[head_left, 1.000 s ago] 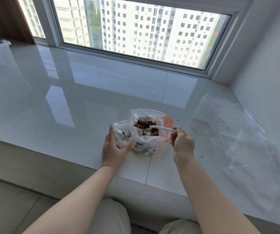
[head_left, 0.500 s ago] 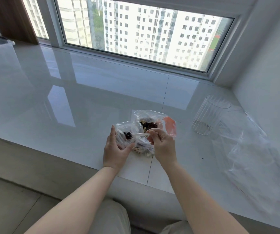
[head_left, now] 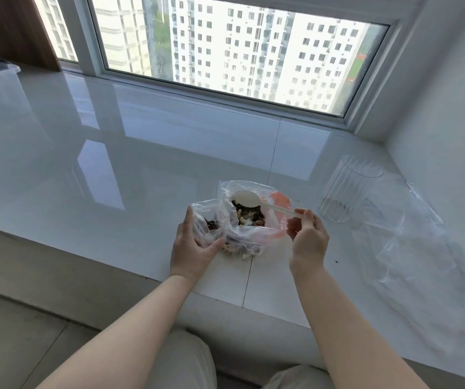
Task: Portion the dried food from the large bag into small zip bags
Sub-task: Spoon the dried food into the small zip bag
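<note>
My left hand (head_left: 195, 248) is closed around the mouth of the small bag (head_left: 207, 220), holding it open and upright on the bench (head_left: 141, 164), touching the large bag (head_left: 253, 220) on its left side. A few dark pieces already sit inside. My right hand (head_left: 307, 234) pinches the end of the white spoon (head_left: 253, 202), whose bowl looks empty and hovers over the dried food (head_left: 249, 216) in the large bag's open mouth. Both bags are thin, limp film; I judge they would slump if let go, so the rim is the place to grip. The mix looks light and loose, likely to roll off a shallow spoon. A clear cup (head_left: 346, 192) and spare plastic bags (head_left: 422, 248) lie to my right.
</note>
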